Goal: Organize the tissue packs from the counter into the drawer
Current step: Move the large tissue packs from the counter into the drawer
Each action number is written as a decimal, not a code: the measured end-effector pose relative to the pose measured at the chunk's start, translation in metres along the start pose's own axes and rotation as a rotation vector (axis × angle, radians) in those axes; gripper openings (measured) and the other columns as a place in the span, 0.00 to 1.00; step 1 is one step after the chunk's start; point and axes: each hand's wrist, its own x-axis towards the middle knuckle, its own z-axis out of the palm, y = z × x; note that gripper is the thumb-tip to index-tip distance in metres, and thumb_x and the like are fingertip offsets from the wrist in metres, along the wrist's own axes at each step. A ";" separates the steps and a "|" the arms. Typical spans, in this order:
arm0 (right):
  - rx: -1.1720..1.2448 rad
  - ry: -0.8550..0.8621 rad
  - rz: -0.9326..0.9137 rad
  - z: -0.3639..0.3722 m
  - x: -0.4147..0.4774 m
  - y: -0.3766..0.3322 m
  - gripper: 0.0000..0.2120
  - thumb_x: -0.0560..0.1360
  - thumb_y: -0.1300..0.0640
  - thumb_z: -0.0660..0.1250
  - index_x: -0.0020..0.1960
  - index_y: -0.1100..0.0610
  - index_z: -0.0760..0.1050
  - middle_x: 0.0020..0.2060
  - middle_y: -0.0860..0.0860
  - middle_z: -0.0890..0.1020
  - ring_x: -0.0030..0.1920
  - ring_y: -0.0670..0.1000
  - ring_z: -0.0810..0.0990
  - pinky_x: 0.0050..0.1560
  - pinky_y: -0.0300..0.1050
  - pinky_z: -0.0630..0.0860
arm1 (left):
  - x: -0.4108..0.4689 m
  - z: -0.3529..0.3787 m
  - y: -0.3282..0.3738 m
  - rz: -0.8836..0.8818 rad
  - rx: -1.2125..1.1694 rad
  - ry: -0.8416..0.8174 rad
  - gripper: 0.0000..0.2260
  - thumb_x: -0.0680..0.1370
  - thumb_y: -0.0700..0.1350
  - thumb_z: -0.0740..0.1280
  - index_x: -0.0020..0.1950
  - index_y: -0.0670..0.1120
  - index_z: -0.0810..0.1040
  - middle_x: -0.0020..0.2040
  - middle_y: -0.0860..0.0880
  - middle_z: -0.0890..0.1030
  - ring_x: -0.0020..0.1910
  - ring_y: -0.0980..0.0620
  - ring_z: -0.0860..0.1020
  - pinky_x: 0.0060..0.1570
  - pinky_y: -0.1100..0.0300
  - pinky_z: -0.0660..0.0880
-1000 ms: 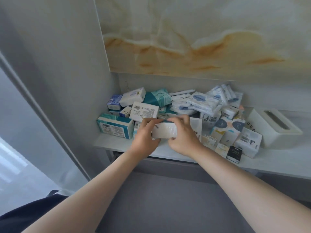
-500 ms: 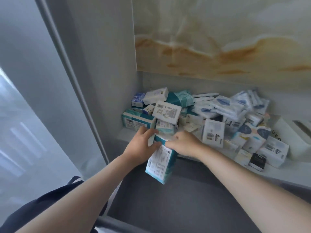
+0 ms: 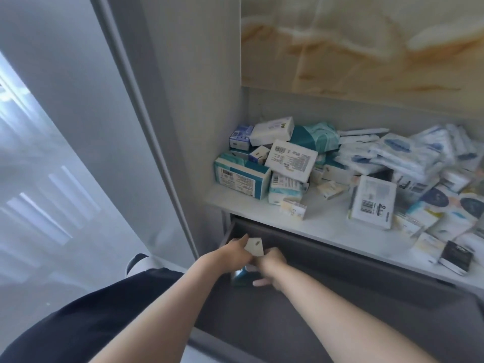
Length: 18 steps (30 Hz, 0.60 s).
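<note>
Pack [image 3: 253, 247] had come off the counter [image 3: 322, 224] and sat low in the back left corner of the drawer [image 3: 340, 323], my left hand [image 3: 234, 251] and right hand [image 3: 272, 268] both curled round it. One pack nearly stowed, I judged; the heap [image 3: 392, 158] above the drawer remained large. Grey wall [image 3: 199, 100] and frosted glass [image 3: 52, 153] stood left of the drawer.

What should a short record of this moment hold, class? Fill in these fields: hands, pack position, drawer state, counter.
hands: left hand and right hand together hold one tissue pack, white and teal
pack position: low in the back left corner of the drawer
drawer state: open, dark grey inside
counter: counter carries a heap of packs, boxed and soft-wrapped, not yet put away
</note>
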 end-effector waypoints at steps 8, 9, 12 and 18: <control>0.237 -0.114 -0.012 0.004 0.024 0.013 0.27 0.78 0.65 0.64 0.75 0.53 0.64 0.54 0.54 0.82 0.52 0.55 0.82 0.48 0.51 0.83 | 0.013 -0.004 -0.025 0.219 0.392 0.243 0.27 0.75 0.39 0.68 0.73 0.52 0.70 0.76 0.49 0.62 0.73 0.47 0.62 0.69 0.54 0.66; 0.280 -0.102 -0.033 0.004 0.025 0.013 0.29 0.78 0.65 0.63 0.77 0.52 0.62 0.54 0.53 0.82 0.53 0.54 0.82 0.48 0.50 0.83 | 0.015 -0.004 -0.026 0.245 0.438 0.309 0.26 0.75 0.38 0.68 0.72 0.51 0.71 0.75 0.48 0.61 0.73 0.46 0.62 0.68 0.52 0.68; 0.355 -0.032 -0.072 0.009 0.029 0.009 0.27 0.77 0.67 0.60 0.74 0.52 0.67 0.55 0.51 0.82 0.54 0.52 0.82 0.48 0.48 0.81 | 0.021 -0.003 -0.028 0.242 0.452 0.465 0.21 0.77 0.38 0.67 0.69 0.49 0.73 0.69 0.46 0.66 0.67 0.44 0.67 0.61 0.52 0.73; 0.213 0.070 -0.020 0.020 0.028 0.004 0.21 0.77 0.62 0.59 0.68 0.50 0.71 0.57 0.53 0.80 0.55 0.55 0.79 0.53 0.52 0.79 | 0.022 -0.001 -0.034 0.227 0.370 0.452 0.14 0.79 0.44 0.65 0.64 0.48 0.77 0.65 0.46 0.71 0.60 0.43 0.74 0.58 0.52 0.74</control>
